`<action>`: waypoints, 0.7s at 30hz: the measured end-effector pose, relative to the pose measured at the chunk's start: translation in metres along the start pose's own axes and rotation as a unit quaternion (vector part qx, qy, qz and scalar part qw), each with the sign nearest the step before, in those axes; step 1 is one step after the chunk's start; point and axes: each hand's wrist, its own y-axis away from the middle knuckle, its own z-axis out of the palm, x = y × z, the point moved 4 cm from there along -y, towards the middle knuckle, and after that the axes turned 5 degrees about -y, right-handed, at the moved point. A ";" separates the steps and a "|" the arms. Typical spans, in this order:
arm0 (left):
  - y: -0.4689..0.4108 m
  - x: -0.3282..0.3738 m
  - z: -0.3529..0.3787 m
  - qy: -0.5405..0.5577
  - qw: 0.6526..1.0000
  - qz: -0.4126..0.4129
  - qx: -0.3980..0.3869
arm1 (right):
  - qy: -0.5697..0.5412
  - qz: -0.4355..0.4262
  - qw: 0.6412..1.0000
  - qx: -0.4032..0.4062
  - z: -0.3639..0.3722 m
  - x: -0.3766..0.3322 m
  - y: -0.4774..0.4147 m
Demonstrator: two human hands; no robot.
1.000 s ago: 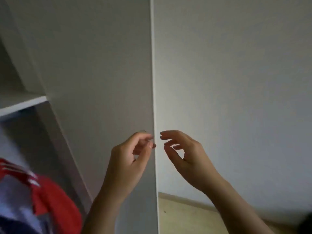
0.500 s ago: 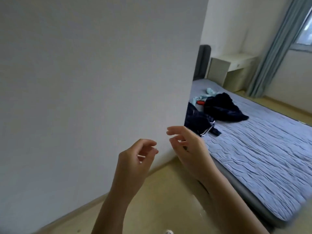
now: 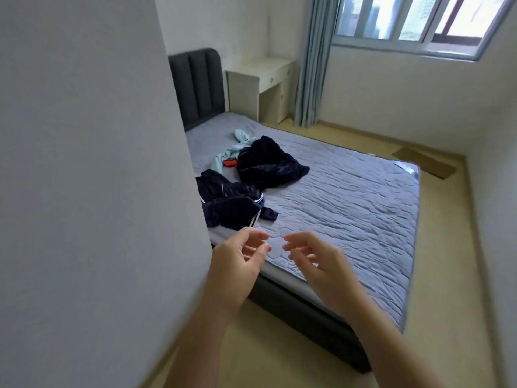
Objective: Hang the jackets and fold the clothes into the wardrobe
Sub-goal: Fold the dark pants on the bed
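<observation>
Head view: left hand (image 3: 237,259) and right hand (image 3: 316,261), both empty, fingers loosely curled, raised side by side. Dark jackets (image 3: 232,203) and light-blue garment (image 3: 233,149) heaped on bed (image 3: 349,197), beyond hands.

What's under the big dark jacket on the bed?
A light blue garment and a red piece stick out from under its left edge; the rest beneath is covered.

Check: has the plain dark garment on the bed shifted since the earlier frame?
No. The plain dark garment still lies against the light blue garment near the headboard; only the camera turned.
</observation>
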 end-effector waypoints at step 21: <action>-0.356 -0.253 0.157 -0.234 0.915 -0.267 -0.192 | -0.216 0.378 0.892 -0.122 0.029 0.311 -0.356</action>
